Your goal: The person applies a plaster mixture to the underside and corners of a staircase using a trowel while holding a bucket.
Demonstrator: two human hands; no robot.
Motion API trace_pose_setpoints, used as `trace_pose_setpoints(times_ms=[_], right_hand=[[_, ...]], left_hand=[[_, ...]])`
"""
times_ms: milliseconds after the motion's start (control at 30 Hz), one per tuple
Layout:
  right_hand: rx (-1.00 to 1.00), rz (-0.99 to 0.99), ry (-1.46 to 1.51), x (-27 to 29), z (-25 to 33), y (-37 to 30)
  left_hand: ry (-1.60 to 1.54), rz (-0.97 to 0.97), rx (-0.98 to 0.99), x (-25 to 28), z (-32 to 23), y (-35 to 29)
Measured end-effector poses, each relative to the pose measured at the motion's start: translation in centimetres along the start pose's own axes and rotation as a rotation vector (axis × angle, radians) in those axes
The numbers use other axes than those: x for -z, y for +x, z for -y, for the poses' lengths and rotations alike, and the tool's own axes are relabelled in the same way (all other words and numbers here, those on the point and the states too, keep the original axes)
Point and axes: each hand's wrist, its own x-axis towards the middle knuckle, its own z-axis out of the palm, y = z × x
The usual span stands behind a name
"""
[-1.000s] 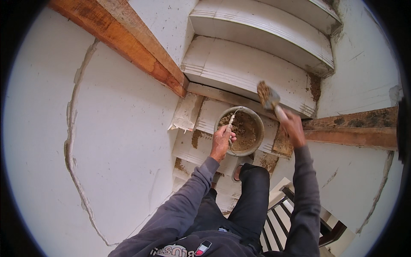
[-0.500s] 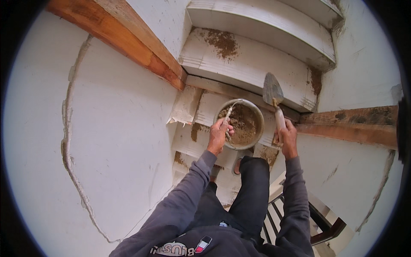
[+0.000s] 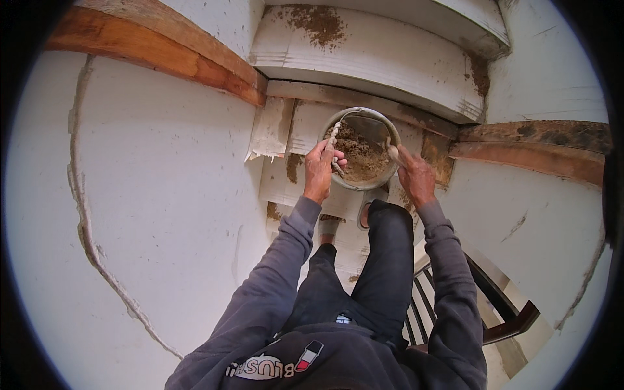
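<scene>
A round bucket (image 3: 351, 187) hangs or rests over the steps in front of my legs, holding crumbly brown mortar (image 3: 359, 153). My left hand (image 3: 320, 170) is closed round its handle (image 3: 336, 133), which looks wrapped in a pale cord, at the bucket's left side. At the right rim, my right hand (image 3: 416, 174) grips a trowel by its pale handle (image 3: 394, 153). The trowel's blade is down inside the bucket against the mortar, only partly distinct. Whether the bucket's base touches a step cannot be seen.
White stair treads (image 3: 364, 62) with brown mortar spots rise ahead. A wooden beam (image 3: 162, 58) meets the stairs from the left, another beam (image 3: 539, 146) from the right. Cracked white walls (image 3: 162, 182) flank me; a dark railing (image 3: 500, 331) stands at lower right.
The trowel, raised blade-up to the right of the bucket before, has come down and left into it. My left hand keeps hold of the handle. The view has shifted somewhat.
</scene>
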Motion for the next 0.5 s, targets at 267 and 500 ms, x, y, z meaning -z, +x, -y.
trace_pose_setpoints(times_ms=[267, 500], right_hand=[[0.188, 0.114, -0.152, -3.7, 0.6, 2.0], [-0.020, 0.299, 0.311, -5.3, -1.3, 2.9]], left_hand=[[0.031, 0.022, 0.014, 0.6, 0.0, 0.2], [0.014, 0.027, 0.043, -0.1, -0.2, 0.0]])
